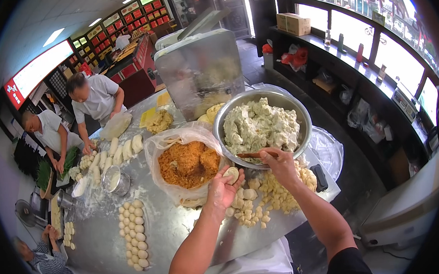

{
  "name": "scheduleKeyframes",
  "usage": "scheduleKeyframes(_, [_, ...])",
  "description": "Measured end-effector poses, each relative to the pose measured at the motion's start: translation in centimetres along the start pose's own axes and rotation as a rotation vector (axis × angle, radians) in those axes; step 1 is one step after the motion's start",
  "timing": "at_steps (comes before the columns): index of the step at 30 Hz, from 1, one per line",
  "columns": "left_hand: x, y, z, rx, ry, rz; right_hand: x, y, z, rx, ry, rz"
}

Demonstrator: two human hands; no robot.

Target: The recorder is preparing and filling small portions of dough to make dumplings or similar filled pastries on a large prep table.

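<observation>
My left hand [224, 185] is palm up near the middle of the view, holding a small flattened dough round [231, 175] in its fingers. To its right my right hand [280, 165] grips a brown wooden spatula [256, 155] at the near rim of a large steel bowl [306, 132]. Pale, green-flecked filling [260, 125] is heaped in that bowl. Left of it stands a clear plastic bag [153, 155] of orange-brown shredded filling [187, 163]. Loose dough pieces [258, 205] lie beneath and beside my hands. Rows of round dough balls [135, 230] sit farther left.
The metal table [165, 233] also bears dough rolls [118, 153], a steel container [115, 181] and a black object [319, 178]. A large metal machine [201, 71] stands beyond the bowl. Several co-workers are along the left side. A dark shelved counter [334, 62] runs right.
</observation>
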State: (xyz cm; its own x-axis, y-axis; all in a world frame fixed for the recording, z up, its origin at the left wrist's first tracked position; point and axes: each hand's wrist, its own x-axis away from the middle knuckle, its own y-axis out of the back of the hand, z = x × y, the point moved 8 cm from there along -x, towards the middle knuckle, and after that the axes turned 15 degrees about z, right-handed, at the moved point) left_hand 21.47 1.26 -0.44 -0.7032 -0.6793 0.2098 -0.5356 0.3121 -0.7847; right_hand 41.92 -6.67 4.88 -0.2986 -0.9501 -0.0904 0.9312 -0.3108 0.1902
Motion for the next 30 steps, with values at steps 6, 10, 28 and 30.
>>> scheduleKeyframes(6, [-0.8,1.4,0.1,-0.037,0.006,0.027,0.9,0.7,0.5,-0.312,-0.034,-0.039])
scheduleKeyframes(10, [-1.2,-1.0,0.1,0.183,-0.009,0.115,2.9,1.6,-0.6,-0.431,0.022,-0.1])
scheduleKeyframes(28, [6.5,0.8,-1.9,-0.018,-0.124,0.143,3.1,-0.4,4.2,0.792,0.251,-0.158])
scheduleKeyframes(30, [8.4,2.1,-2.4,-0.075,-0.155,0.087,2.7,-1.3,3.7,0.788,0.203,-0.119])
